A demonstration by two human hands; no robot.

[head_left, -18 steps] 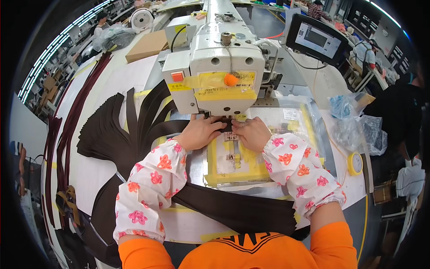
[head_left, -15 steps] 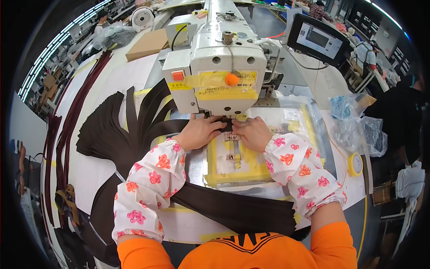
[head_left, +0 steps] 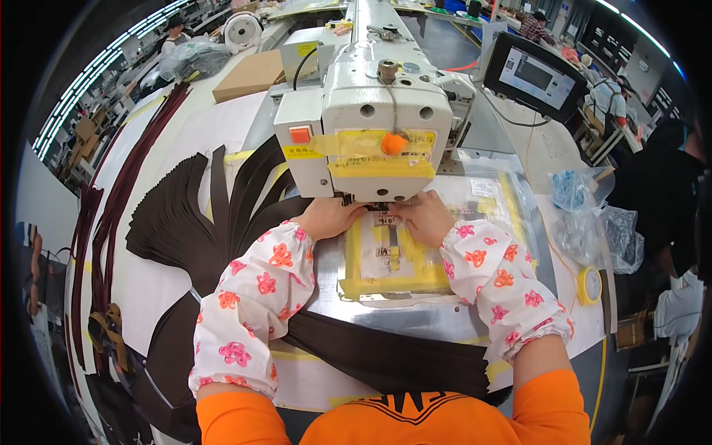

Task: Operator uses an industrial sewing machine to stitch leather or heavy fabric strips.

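Note:
Beneath the head of a white sewing machine (head_left: 382,167), both my hands work at a short piece of dark brown fabric strip (head_left: 379,207). My left hand (head_left: 331,217) comes from the left, fingers closed on the strip, their tips partly hidden under the machine head. Facing it, my right hand (head_left: 425,219) pinches at the strip's right end with thumb and fingers together. Under the hands lies a clear template plate (head_left: 415,276) edged with yellow tape. Left of my left hand, a fanned bundle of dark brown strips (head_left: 178,215) spreads over the table.
More dark strips (head_left: 393,352) lie in front of my body. Maroon cords (head_left: 122,200) run along the left. A control screen (head_left: 535,78) stands at back right, above clear plastic bags (head_left: 586,215) and a yellow tape measure (head_left: 589,285). A cardboard piece (head_left: 248,76) lies behind left.
Both hands have moved slightly in toward the machine head, and their fingers are more curled under it. The whole view has shifted a little.

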